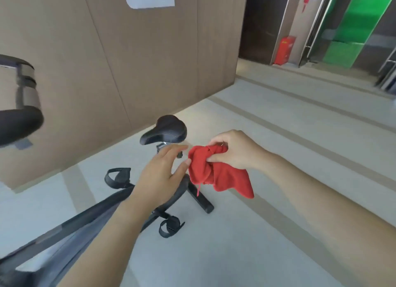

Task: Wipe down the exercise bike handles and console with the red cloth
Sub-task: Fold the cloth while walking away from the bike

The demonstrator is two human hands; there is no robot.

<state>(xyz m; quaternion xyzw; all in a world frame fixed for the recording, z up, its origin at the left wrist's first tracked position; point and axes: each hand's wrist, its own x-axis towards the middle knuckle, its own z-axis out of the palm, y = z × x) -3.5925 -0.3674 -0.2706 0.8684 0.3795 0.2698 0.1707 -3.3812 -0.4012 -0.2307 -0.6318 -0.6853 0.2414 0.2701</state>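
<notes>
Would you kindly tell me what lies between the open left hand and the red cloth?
Nothing in the head view: only a narrow gap separates the left hand from the crumpled red cloth, which the right hand grips.

Blurred handlebar [20,119], cut off at left edge

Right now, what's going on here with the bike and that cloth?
A person stands over an exercise bike, holding a bunched red cloth in the right hand. The left hand is open, its fingertips just beside the cloth's edge, as if to adjust it. The handlebar sits off to the left, untouched at this moment, and the saddle lies beyond the hands. No wiping contact yet.
</notes>
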